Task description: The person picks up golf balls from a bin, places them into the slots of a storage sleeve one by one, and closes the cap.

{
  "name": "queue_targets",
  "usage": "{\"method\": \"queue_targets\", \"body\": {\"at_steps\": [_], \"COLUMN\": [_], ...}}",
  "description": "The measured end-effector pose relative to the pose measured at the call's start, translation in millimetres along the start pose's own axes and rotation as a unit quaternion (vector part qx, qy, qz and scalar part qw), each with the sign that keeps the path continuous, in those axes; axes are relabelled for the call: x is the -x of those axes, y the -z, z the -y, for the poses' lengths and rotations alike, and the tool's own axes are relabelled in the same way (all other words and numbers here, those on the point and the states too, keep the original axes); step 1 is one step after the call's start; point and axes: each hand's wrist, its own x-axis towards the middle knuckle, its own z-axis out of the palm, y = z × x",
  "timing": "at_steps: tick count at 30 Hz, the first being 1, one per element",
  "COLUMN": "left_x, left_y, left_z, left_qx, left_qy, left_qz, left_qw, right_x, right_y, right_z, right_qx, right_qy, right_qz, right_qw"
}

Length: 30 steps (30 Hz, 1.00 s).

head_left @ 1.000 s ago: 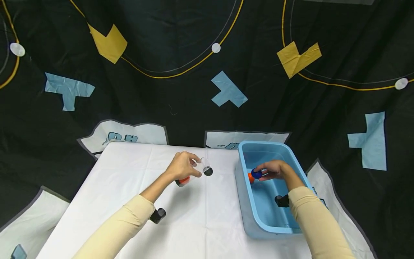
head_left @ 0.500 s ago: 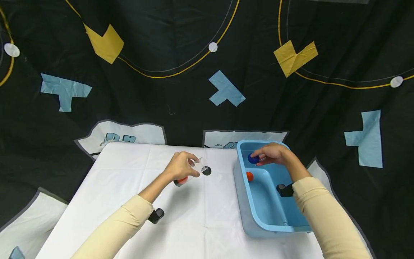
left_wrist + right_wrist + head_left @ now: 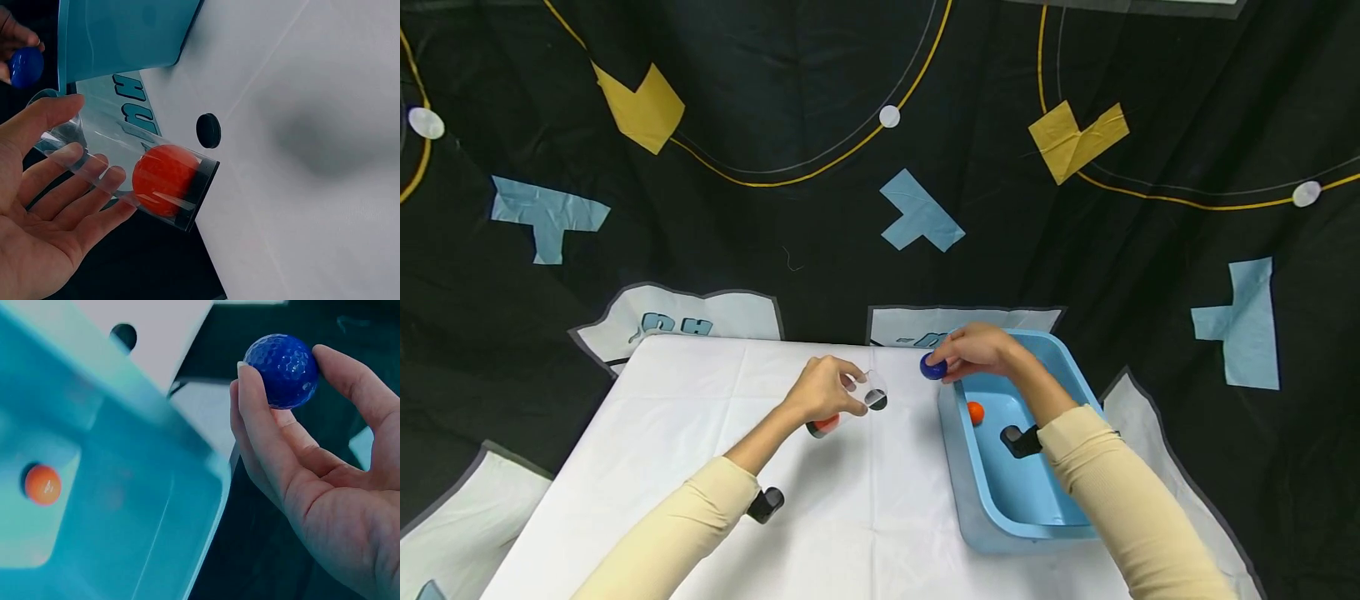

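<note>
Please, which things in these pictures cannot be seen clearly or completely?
- Tube, head view: the left hand covers its middle.
- Bin, head view: the right sleeve hides its right wall.
- Bin floor, right wrist view: blurred around the orange ball.
- Blue ball, left wrist view: cut off by the picture edge.

A white tablecloth (image 3: pixel 865 517) covered the table, a small black disc (image 3: pixel 208 130) lay on it, a light blue plastic bin (image 3: pixel 977 508) stood at its right with an orange ball (image 3: pixel 975 412) inside, and a black backdrop (image 3: pixel 775 233) bore blue and yellow tape shapes.
</note>
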Motion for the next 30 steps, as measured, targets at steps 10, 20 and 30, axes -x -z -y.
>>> {"method": "queue_targets", "body": {"at_steps": [10, 20, 30], "left_x": [-1.8, -1.4, -1.4], "left_y": [-0.8, -1.1, -0.8], "left_z": [-3.3, -2.1, -3.2], "left_qx": [-0.007, -0.011, -0.019], "left_qy": [-0.011, -0.019, -0.021], "left_qz": [-0.002, -0.005, -0.002], "left_qw": [0.9999, 0.9997, 0.9996], "right_x": [-9.7, -14.9, -17.2], "right_y": [-39.7, -55.4, -65.0], "right_z": [21.0, 22.0, 23.4], "right_qx": [-0.012, -0.024, -0.034], "right_qy": [0.016, 0.026, 0.027], "right_qz": [0.009, 0.019, 0.031], "right_qw": [1.0, 0.999, 0.999]}}
